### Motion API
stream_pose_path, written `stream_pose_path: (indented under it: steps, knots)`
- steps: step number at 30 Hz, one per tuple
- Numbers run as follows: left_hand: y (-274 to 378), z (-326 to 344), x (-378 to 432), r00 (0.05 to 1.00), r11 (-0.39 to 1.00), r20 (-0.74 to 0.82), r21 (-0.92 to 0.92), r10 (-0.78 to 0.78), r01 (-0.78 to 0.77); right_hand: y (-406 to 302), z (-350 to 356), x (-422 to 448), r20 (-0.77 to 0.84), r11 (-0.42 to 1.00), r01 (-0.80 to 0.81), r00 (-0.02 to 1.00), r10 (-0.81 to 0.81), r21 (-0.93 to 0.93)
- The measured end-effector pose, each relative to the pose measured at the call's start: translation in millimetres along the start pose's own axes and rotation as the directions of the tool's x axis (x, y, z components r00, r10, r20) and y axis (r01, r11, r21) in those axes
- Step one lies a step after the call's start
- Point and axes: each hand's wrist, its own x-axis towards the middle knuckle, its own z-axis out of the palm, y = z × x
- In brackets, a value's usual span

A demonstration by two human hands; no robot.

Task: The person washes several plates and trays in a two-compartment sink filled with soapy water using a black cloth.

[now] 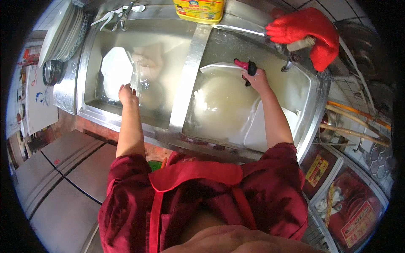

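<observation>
Over the left sink basin (107,110), my left hand (128,95) is at the lower edge of a white angular plate (117,68); whether its fingers grip the rim is unclear. Blurred pale shapes (147,64) lie under the cloudy water beside that plate. In the right basin (218,44), my right hand (259,82) grips the right end of a thin white dish (218,65), seen nearly edge-on. A pink and black item (246,67) is at its fingers; its kind is unclear. Under my right forearm lies a white squarish dish (258,132), partly submerged.
A metal divider (188,82) separates the basins. Along the back are white spoons (110,14) and a yellow container (199,12). A red glove (311,28) drapes at the back right. Plates (61,34) stand stacked on edge at left, above dark-rimmed bowls (50,74).
</observation>
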Motion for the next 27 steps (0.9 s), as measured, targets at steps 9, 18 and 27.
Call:
stream_pose_path:
  steps: [9,18,27]
  knots:
    - [-30.6,66.5,-163.3,0.448,0.684,0.778,0.033,0.440,-0.729,-42.2,-40.0,-78.0,-0.354,0.951,0.241,0.921,-0.161,0.194]
    - [-99.2,73.0,-222.8,0.235,0.864,0.855,0.374,-0.461,0.336,-16.0,-33.7,-107.7,-0.270,0.172,0.217,0.869,0.415,0.961]
    - [-73.8,34.4,-245.2,0.415,0.950,0.858,0.305,-0.304,0.065,3.6,4.7,-108.8,-0.141,0.364,-0.052,0.864,0.483,0.930]
